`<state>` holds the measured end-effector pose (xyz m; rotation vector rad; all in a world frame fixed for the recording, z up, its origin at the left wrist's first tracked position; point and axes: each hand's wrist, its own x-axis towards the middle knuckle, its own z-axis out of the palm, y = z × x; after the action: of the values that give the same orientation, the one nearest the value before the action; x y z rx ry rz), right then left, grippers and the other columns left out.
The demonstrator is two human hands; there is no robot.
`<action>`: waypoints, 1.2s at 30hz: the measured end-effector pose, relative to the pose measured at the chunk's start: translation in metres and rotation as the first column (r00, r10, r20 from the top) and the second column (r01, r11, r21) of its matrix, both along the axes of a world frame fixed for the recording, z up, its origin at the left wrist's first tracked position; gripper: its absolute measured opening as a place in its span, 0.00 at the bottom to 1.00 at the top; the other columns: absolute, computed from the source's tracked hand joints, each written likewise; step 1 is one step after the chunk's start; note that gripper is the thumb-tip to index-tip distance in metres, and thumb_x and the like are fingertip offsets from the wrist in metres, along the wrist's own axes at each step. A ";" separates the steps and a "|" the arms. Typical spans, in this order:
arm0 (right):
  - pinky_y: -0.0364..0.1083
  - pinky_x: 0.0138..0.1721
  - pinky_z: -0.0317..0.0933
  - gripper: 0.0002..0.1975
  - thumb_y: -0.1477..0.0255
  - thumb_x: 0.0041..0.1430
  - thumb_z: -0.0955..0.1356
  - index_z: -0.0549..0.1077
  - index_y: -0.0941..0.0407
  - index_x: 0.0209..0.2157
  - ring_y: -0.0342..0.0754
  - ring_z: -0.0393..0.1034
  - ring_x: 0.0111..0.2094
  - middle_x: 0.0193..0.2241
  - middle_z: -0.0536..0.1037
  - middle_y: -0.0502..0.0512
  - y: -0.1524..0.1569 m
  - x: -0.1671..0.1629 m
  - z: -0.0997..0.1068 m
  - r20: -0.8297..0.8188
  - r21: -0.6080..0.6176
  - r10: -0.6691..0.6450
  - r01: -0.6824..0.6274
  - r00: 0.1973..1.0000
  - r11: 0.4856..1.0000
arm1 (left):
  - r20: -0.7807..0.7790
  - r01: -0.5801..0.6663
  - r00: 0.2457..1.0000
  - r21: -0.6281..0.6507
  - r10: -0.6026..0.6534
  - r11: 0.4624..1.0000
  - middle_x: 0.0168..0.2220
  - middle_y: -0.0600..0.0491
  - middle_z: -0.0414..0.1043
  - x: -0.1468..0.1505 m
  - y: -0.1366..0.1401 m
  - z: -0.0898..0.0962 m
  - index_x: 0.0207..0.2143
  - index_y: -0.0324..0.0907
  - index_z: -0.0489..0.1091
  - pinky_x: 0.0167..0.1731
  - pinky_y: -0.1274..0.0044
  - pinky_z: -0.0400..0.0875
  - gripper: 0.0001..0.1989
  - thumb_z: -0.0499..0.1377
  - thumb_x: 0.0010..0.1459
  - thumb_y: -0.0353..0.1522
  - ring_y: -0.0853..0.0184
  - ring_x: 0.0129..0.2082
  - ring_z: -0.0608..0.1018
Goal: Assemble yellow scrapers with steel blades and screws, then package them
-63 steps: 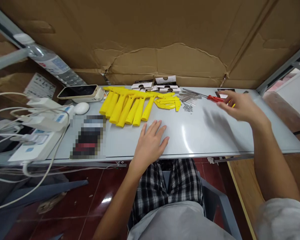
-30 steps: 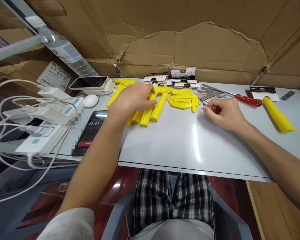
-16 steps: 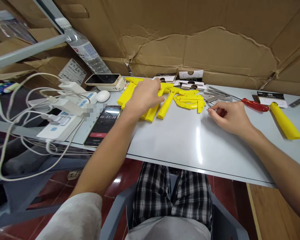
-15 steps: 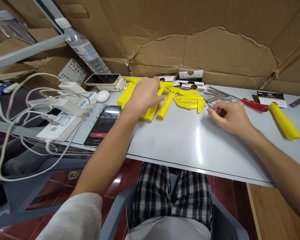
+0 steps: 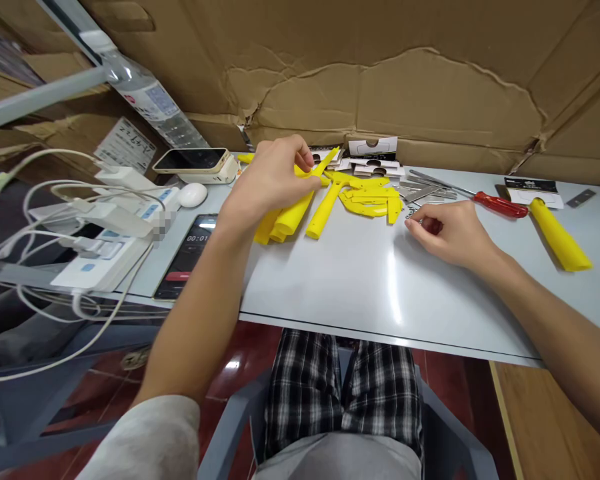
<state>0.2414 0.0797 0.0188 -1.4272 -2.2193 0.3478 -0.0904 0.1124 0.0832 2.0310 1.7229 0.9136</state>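
Note:
My left hand (image 5: 275, 175) is closed around a yellow plastic scraper handle (image 5: 300, 212), whose flat head end (image 5: 331, 158) points up past my fingers. More yellow handles lie under and beside that hand, partly hidden by it. To their right rests one T-shaped yellow handle (image 5: 323, 215), next to a pile of flat yellow plastic pieces (image 5: 367, 203). My right hand (image 5: 453, 230) rests on the table with thumb and forefinger pinched together; what they hold, if anything, is too small to make out. Tiny screws (image 5: 411, 209) lie just beyond its fingertips.
Metal blades (image 5: 425, 192), a red-handled screwdriver (image 5: 500, 204), another yellow handle (image 5: 560, 235) and printed cards (image 5: 374, 148) lie toward the back and right. On the left are a phone (image 5: 183, 257), a white mouse (image 5: 193, 195), a cabled power strip (image 5: 97, 267) and a bottle (image 5: 150, 97).
My left hand has risen slightly with the yellow scraper handle, whose head end now tilts upward. The right hand stays pinched near the screws. The whole view has shifted a little.

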 end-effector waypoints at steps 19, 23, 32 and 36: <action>0.44 0.27 0.63 0.40 0.38 0.62 0.71 0.70 0.55 0.60 0.42 0.74 0.29 0.48 0.80 0.61 -0.002 -0.005 0.011 -0.612 -0.415 -0.154 -0.149 0.776 0.897 | 0.580 0.359 0.787 -0.152 -0.211 0.921 0.55 0.49 0.78 0.063 -0.031 -0.017 0.55 0.49 0.72 0.40 0.72 0.78 0.31 0.76 0.49 0.30 0.71 0.32 0.79; 0.42 0.26 0.63 0.45 0.35 0.56 0.73 0.69 0.56 0.60 0.43 0.76 0.32 0.49 0.79 0.62 -0.001 -0.003 0.015 -0.715 -0.475 -0.226 -0.223 0.661 0.852 | 0.652 0.415 0.739 -0.241 -0.171 0.877 0.56 0.49 0.74 0.080 -0.036 -0.038 0.60 0.52 0.69 0.37 0.73 0.75 0.40 0.79 0.45 0.30 0.76 0.28 0.73; 0.42 0.26 0.64 0.36 0.48 0.48 0.82 0.74 0.61 0.47 0.42 0.74 0.28 0.36 0.79 0.58 0.002 -0.004 0.010 -0.708 -0.526 -0.332 -0.152 0.623 0.837 | 0.795 0.457 0.602 -0.273 -0.069 0.847 0.50 0.51 0.76 0.093 -0.041 -0.057 0.72 0.56 0.60 0.42 0.71 0.74 0.54 0.81 0.46 0.32 0.70 0.33 0.78; 0.42 0.26 0.65 0.39 0.47 0.46 0.82 0.74 0.62 0.47 0.42 0.74 0.29 0.35 0.79 0.59 0.002 -0.007 0.010 -0.704 -0.538 -0.312 -0.192 0.638 0.821 | 0.840 0.572 0.531 -0.260 -0.110 0.778 0.42 0.50 0.78 0.098 -0.038 -0.066 0.53 0.43 0.76 0.45 0.71 0.75 0.22 0.74 0.59 0.37 0.63 0.42 0.81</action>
<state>0.2347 0.0814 0.0288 -1.2432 -1.3576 1.4239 0.0076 0.0747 0.0175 1.2119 0.8428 0.8787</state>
